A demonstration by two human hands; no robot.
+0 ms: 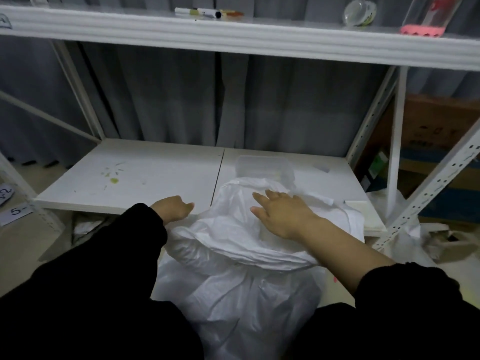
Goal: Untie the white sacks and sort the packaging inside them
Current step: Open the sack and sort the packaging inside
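A large white woven sack (233, 289) stands on the floor in front of me, its top folded over against the front edge of the lower shelf (145, 178). My right hand (280, 211) lies flat on the sack's folded top, fingers spread. My left hand (174, 207) is at the sack's left edge by the shelf front, fingers curled; whether it grips the fabric is hidden. A clear plastic container (262, 166) sits on the shelf just behind the sack's top.
The upper shelf (233, 35) holds markers (200, 13), a clear round tub (359, 13) and a clear bottle on a pink base (426, 19). Cardboard boxes (436, 131) and white sacks (413, 237) sit right of the perforated rack post (426, 193). Grey curtain behind.
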